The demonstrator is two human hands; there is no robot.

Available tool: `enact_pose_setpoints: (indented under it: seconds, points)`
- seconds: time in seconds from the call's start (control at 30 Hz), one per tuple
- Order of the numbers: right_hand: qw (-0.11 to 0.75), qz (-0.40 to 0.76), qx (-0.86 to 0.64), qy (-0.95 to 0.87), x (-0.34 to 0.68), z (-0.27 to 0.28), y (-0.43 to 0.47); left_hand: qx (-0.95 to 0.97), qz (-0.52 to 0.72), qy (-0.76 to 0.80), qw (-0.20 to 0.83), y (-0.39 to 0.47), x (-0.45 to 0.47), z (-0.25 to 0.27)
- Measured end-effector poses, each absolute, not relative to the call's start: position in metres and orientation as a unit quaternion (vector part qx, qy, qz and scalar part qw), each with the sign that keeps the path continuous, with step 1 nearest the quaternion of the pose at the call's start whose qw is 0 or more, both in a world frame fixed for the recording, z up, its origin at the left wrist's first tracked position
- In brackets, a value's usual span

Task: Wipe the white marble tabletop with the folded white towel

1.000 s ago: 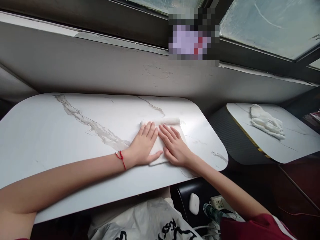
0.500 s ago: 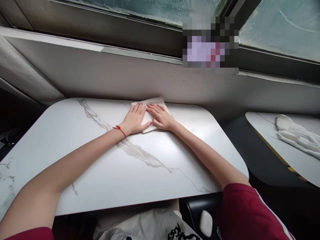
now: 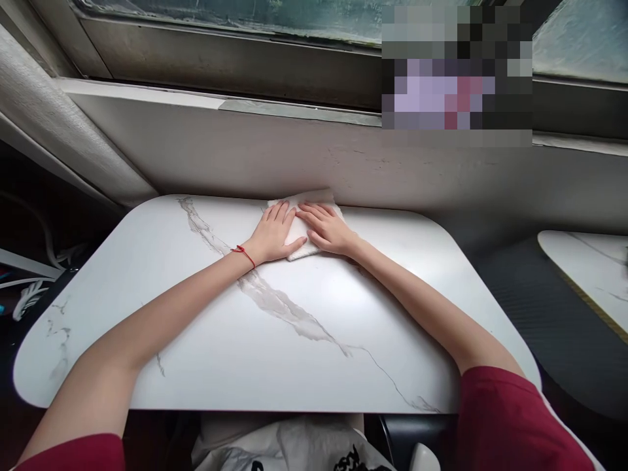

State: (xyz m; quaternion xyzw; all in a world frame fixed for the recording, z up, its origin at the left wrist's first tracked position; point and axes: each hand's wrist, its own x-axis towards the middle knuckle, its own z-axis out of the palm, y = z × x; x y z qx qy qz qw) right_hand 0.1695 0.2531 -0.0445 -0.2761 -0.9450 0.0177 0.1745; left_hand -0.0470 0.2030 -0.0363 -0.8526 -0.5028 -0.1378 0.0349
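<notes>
Both of my hands lie flat on a folded white cloth (image 3: 296,230) at the far edge of a white marble-patterned table (image 3: 206,366). My left hand (image 3: 273,233), with a red string bracelet on its wrist, covers the cloth's left part, its fingers stretched out and thumb apart. On the cloth's right part rests my right hand (image 3: 328,230), fingers extended and pointing left. The two hands nearly meet over the middle. The cloth's far corner rises against the wall behind the table.
A pale wall panel (image 3: 255,154) and window frame stand behind the table. Another marble-patterned tabletop (image 3: 593,261) lies to the right across a dark gap. White cables (image 3: 32,297) hang at the left. A rounded white object (image 3: 424,458) sits below the near edge.
The view has shifted, so the table's left end shows more and the cloth on the other tabletop has left the picture. My hands stay flat on the white cloth in nearly the same place.
</notes>
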Motion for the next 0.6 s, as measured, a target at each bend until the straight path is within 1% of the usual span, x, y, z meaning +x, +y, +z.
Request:
enact_pose_setpoints:
  seconds: [0.13, 0.3, 0.5, 0.6]
  points:
    - [0.162, -0.006, -0.298, -0.941, 0.166, -0.048, 0.234, -0.860, -0.120, -0.495, 0.035, 0.193, -0.048, -0.034]
    - [0.127, -0.043, -0.341, -0.930, 0.155, -0.044, 0.187, -0.872, -0.099, -0.477, 0.031, 0.161, -0.054, -0.026]
    - [0.057, -0.082, -0.336, -0.936, 0.140, -0.025, 0.116, -0.886, -0.050, -0.460, 0.014, 0.100, -0.064, -0.009]
    - [0.049, -0.109, -0.337, -0.934, 0.133, -0.022, 0.071, -0.883, -0.020, -0.469, 0.003, 0.059, -0.066, -0.003]
